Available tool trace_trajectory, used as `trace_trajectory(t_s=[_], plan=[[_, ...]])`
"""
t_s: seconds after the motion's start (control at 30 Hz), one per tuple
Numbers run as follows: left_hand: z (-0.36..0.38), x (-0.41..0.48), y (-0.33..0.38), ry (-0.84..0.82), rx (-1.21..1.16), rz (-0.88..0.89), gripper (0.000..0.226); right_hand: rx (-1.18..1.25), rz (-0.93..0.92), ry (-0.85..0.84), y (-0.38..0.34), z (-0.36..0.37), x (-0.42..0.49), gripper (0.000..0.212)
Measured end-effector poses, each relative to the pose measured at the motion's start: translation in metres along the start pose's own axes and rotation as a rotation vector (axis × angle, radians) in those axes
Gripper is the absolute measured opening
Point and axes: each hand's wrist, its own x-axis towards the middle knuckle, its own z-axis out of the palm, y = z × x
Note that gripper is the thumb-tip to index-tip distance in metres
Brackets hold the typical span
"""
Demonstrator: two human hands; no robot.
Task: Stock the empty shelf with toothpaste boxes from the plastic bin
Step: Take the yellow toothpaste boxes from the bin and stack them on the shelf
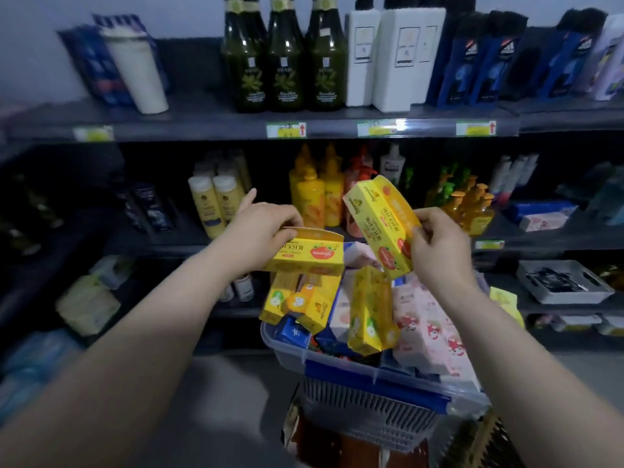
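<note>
Left hand (266, 228) is gripping a yellow toothpaste box (307, 256) by its top edge, fingers curled over it, forefinger sticking out. Right hand (435, 244) is pinching a second yellow box (381, 224) at its lower end, tilting it toward the shelves (236, 125). Both boxes are hanging just above the plastic bin (371, 369), heaped with more (yellow, pink, blue). The thin cardboard is looking light and crushable, so gripping across the long faces seems safer than the end flaps.

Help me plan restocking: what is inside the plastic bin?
The plastic bin holds yellow boxes, pink boxes and a blue box, piled loosely. Whatever lies beneath them is covered.
</note>
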Motion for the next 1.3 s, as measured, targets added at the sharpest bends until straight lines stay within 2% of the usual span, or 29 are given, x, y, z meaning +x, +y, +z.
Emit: trace_trajectory(t_s=[0.17, 0.33, 0.5, 0.67, 1.0, 1.3], plan=[[-0.022, -0.070, -0.053, 0.093, 0.066, -0.267, 0.009, 0.034, -0.142, -0.103, -0.047, 0.053, -0.006, 0.020], [-0.061, -0.164, -0.090, 0.197, 0.126, -0.543, 0.011, 0.106, -0.288, -0.274, -0.109, 0.098, -0.048, 0.018], [-0.103, -0.278, -0.116, 0.245, 0.186, -0.749, 0.012, 0.150, -0.407, -0.435, -0.178, 0.141, -0.115, 0.018], [-0.155, -0.417, -0.130, 0.320, 0.272, -0.874, 0.011, 0.248, -0.514, -0.601, -0.259, 0.177, -0.216, 0.017], [-0.252, -0.689, -0.100, 0.408, 0.531, -1.167, 0.012, 0.532, -0.667, -0.890, -0.410, 0.220, -0.440, 0.021], [-0.304, -0.855, -0.049, 0.496, 0.698, -1.428, 0.012, 0.630, -0.927, -1.108, -0.511, 0.229, -0.592, 0.021]])
